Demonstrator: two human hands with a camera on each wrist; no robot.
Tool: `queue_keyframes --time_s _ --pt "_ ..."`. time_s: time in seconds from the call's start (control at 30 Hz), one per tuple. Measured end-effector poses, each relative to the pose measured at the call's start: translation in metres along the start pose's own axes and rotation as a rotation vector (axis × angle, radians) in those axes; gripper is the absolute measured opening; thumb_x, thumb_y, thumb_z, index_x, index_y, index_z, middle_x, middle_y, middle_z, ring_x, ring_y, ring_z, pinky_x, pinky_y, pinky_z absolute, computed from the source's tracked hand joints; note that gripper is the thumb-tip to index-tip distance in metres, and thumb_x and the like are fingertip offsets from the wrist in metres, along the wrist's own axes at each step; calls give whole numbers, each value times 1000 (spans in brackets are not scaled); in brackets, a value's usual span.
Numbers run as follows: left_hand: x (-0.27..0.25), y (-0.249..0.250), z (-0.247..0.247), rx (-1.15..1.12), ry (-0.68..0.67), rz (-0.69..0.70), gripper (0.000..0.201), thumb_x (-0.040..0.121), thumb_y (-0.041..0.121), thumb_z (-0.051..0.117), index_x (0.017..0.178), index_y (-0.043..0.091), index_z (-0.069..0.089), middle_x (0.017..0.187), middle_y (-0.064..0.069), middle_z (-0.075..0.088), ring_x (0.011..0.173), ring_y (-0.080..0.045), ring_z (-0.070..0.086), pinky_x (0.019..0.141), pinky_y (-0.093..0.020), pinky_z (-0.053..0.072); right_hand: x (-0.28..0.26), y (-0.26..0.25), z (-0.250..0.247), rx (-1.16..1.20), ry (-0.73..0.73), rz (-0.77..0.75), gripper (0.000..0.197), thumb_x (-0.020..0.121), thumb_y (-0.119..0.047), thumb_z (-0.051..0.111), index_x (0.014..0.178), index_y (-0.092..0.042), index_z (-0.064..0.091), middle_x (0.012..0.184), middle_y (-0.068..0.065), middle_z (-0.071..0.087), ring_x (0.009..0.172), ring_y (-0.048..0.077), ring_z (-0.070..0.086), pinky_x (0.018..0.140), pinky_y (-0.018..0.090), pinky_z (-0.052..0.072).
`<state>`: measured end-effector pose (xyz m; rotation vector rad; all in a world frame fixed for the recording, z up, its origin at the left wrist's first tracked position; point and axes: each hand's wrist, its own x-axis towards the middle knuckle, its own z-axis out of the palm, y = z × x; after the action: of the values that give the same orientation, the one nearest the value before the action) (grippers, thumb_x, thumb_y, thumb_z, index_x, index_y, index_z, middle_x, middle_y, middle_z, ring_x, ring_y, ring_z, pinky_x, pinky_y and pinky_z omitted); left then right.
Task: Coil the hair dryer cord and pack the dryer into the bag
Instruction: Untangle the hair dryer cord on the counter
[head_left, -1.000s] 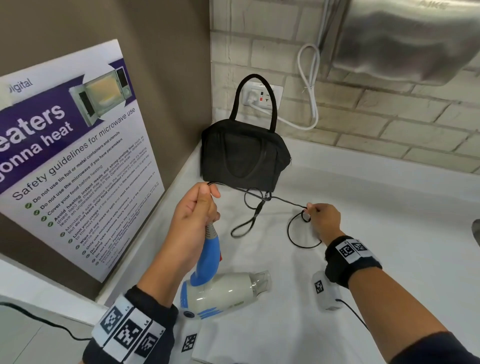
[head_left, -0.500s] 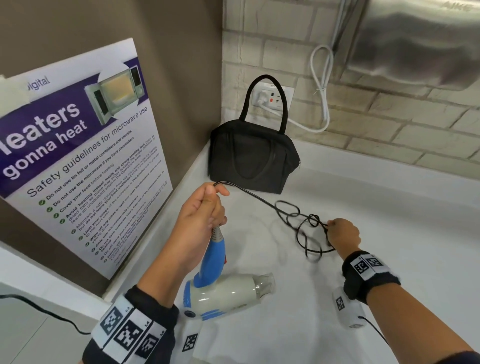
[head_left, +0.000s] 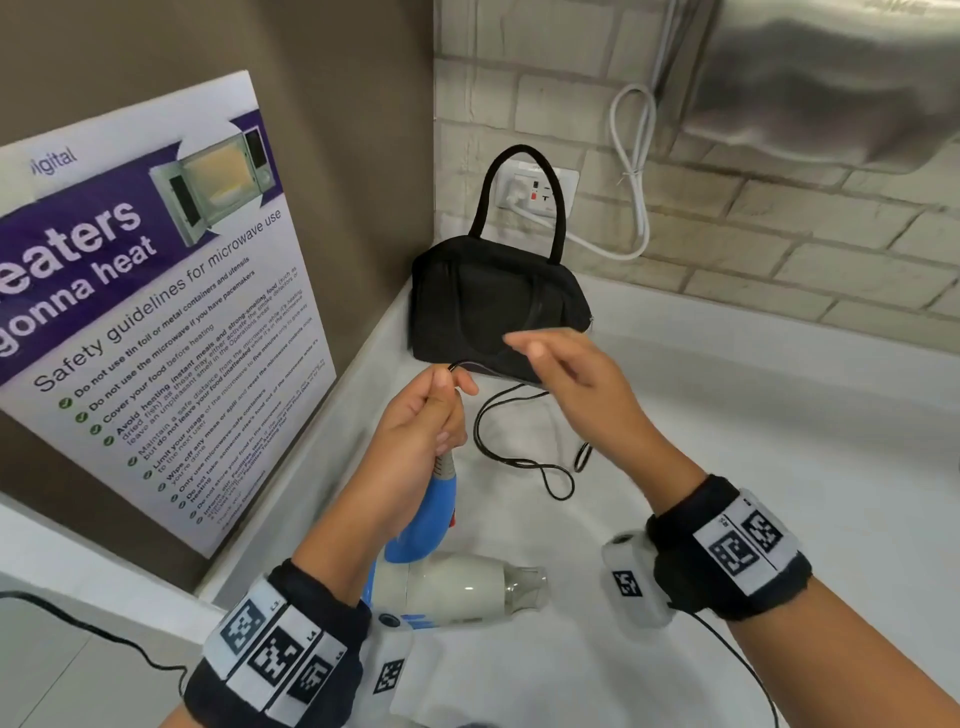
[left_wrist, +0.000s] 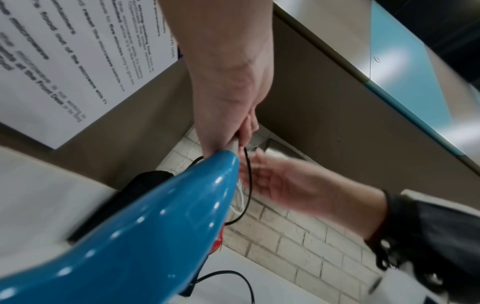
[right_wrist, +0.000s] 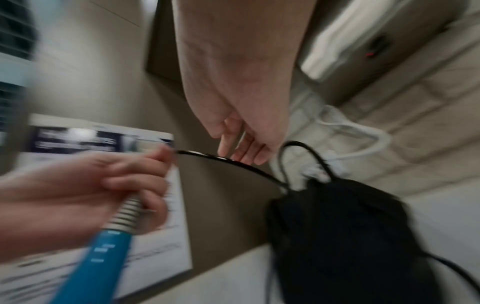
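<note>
My left hand (head_left: 426, 415) grips the ribbed top end of the hair dryer's blue handle (head_left: 431, 519) together with the black cord (head_left: 519, 462). The white dryer body (head_left: 441, 592) hangs low over the counter. My right hand (head_left: 566, 384) hovers just right of the left one, in front of the black bag (head_left: 488, 306), fingers fairly straight. In the right wrist view its fingertips (right_wrist: 233, 152) touch the cord (right_wrist: 207, 156) where it leaves the left hand (right_wrist: 103, 181). Loose cord loops lie on the counter below. The bag stands in the corner, handle up, and looks closed.
A microwave safety poster (head_left: 156, 312) leans on the left wall. Behind the bag are a wall socket (head_left: 540, 187) with a white cable (head_left: 639, 171) and a steel hand dryer (head_left: 831, 78) above. The white counter (head_left: 779, 441) extends right. A black wire (head_left: 104, 634) runs lower left.
My right hand rose from the counter and swung left to meet the left hand, its fingers opening. The cord loops were drawn closer under the bag. The left hand kept its hold.
</note>
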<state>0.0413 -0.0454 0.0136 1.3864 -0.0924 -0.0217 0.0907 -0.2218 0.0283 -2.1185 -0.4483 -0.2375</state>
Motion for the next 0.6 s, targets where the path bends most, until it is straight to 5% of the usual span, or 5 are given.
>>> queue_keyframes --time_s 0.2,0.3,0.4,0.53,0.6 --pt "-1 -4 2 75 -9 -10 32 102 20 32 78 10 52 54 6 38 56 -9 34 64 -30 33 -11 -38 31 -78 -220 -259 34 96 -8 44 123 -17 60 106 5 55 103 16 50 91 11 36" --pt "-6 -6 8 135 71 22 37 100 12 33 66 15 46 52 8 40 53 -6 36 54 -18 34 -16 -37 44 -225 -150 -306 51 86 -10 27 128 -11 55 94 11 50 91 23 45 81 25 41" --pt "-10 -8 14 142 141 78 40 100 10 34 62 16 42 52 10 41 53 -4 39 52 -14 37 -14 -35 50 -291 -64 -341 50 82 -16 28 119 -6 60 85 10 52 80 20 42 69 34 44" --pt "-9 -6 15 178 145 127 45 100 10 36 66 33 55 50 13 45 52 -2 42 56 -15 40 -10 -24 48 -359 -58 -347 36 80 -10 31 95 -8 63 79 7 57 77 13 35 66 29 38" --pt "-9 -5 14 210 136 108 38 100 13 38 73 28 61 50 12 45 51 -4 41 54 -23 41 -8 -18 45 -374 -74 -339 28 82 -4 34 89 -8 61 79 6 59 77 12 35 66 27 36"
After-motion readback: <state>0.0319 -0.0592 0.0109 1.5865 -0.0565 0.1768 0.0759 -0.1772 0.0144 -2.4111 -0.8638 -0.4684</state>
